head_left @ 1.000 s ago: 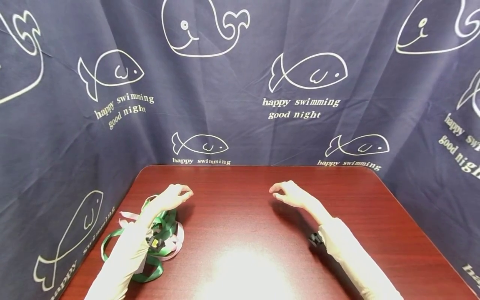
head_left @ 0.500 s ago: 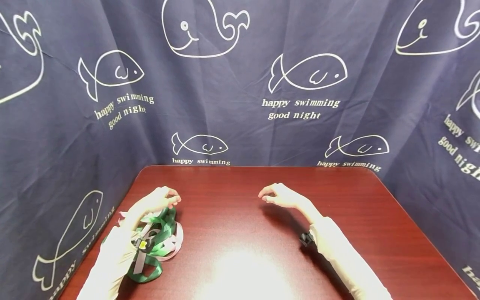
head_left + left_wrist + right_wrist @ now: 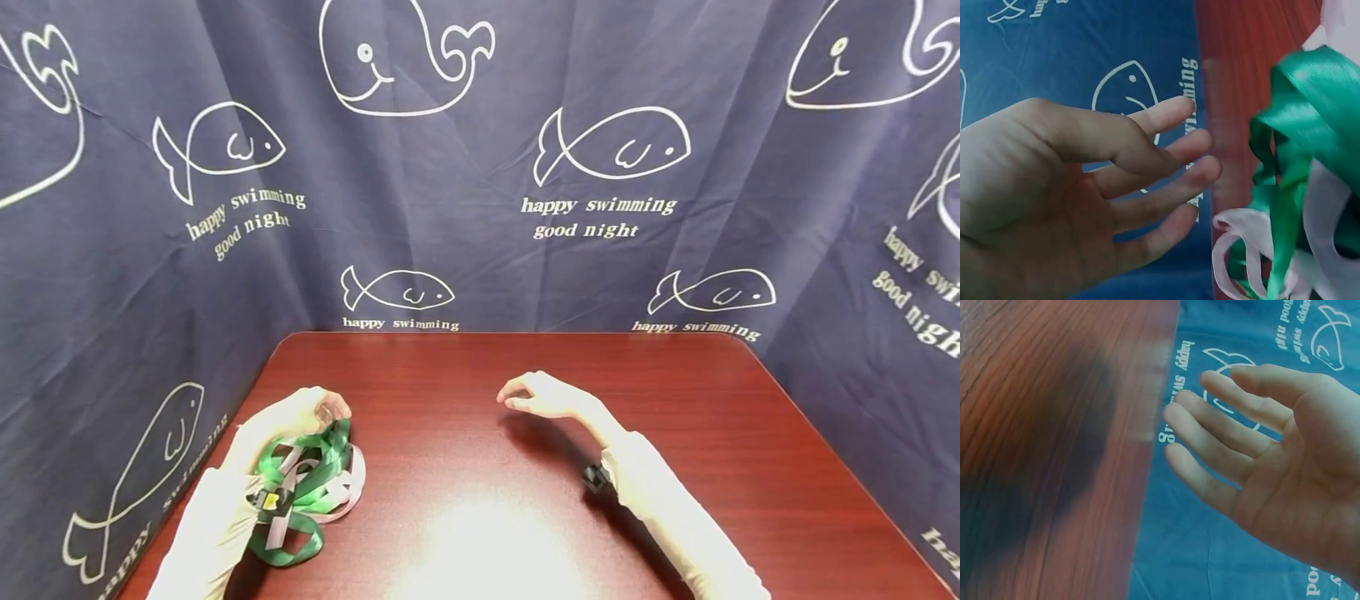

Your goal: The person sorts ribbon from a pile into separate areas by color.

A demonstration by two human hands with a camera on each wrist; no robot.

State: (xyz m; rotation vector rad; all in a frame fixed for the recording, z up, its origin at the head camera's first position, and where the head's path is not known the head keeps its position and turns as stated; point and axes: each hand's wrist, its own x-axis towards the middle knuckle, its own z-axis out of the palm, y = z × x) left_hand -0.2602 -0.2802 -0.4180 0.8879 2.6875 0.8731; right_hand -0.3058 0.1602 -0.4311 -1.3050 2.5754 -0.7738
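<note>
Head cam, ribbon pile (image 3: 327, 472), nr L hand (image 3: 302, 411)

The left hand (image 3: 306, 410) is drawing back toward its own left, coming nearer the ribbons (image 3: 327, 475). More of them is showing on its thumb side, while the loops left of its forearm (image 3: 206, 533) are vanishing behind the sleeve. The right hand (image 3: 546, 396) is also shifting leftward.

Left hand (image 3: 296, 411), fingers (image 3: 1166, 194) loosely bent; right hand (image 3: 545, 394) raised, fingers relaxed; forearms (image 3: 667, 517) angled inward.
</note>
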